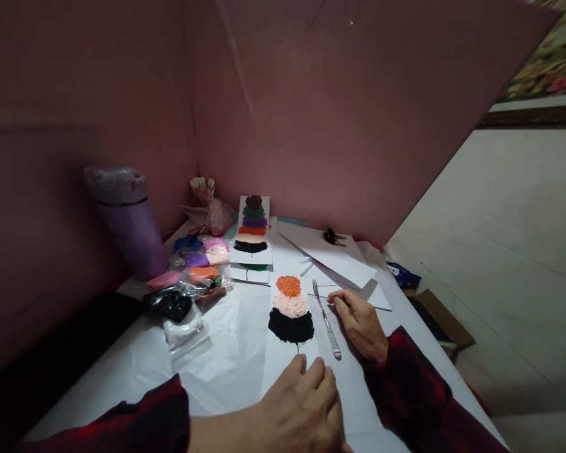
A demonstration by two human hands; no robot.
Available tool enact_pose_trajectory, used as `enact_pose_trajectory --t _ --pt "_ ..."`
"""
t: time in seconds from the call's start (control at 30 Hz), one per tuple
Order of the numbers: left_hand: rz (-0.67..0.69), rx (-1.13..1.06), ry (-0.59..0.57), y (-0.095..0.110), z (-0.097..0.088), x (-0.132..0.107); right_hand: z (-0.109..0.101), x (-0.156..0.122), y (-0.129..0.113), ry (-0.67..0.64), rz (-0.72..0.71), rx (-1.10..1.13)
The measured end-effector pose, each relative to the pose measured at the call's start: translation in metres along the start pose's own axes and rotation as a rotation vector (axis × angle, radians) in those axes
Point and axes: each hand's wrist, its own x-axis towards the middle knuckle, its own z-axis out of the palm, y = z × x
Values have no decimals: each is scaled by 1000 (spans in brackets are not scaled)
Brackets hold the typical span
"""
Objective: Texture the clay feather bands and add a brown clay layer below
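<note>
A white card (277, 362) lies in front of me with bands of orange, pale peach and black modelling clay (291, 325), textured with fine ridges. My left hand (306, 402) rests over the card's near end, fingers curled under; whatever they hold is hidden. To the right of the card lies a metal fork (329, 326), tines pointing away from me. My right hand (361, 324) is just right of the fork, thumb and fingers pinched together on the table. Anything between those fingertips is too small to make out.
Bagged coloured clay (202, 274) lies at the left, near a purple bottle (134, 233). A finished-looking striped clay card (253, 229) stands at the back. White paper sheets (330, 255) and keys (332, 237) lie at the back right. Pink walls (311, 126) enclose the table.
</note>
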Motion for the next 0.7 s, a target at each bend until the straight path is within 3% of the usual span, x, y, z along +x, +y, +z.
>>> enact_pose_trajectory --t 0.3,0.57,0.63,0.7 --pt "-23 36 114 4 8 -3 0 -3 -11 45 43 7" --pt "-36 12 34 4 6 -4 -25 19 -49 67 -45 39" --pt "-26 0 18 4 4 -5 -33 26 -63 28 -35 85" --pt "-22 -5 -3 3 2 -5 -38 31 -71 -141 34 158"
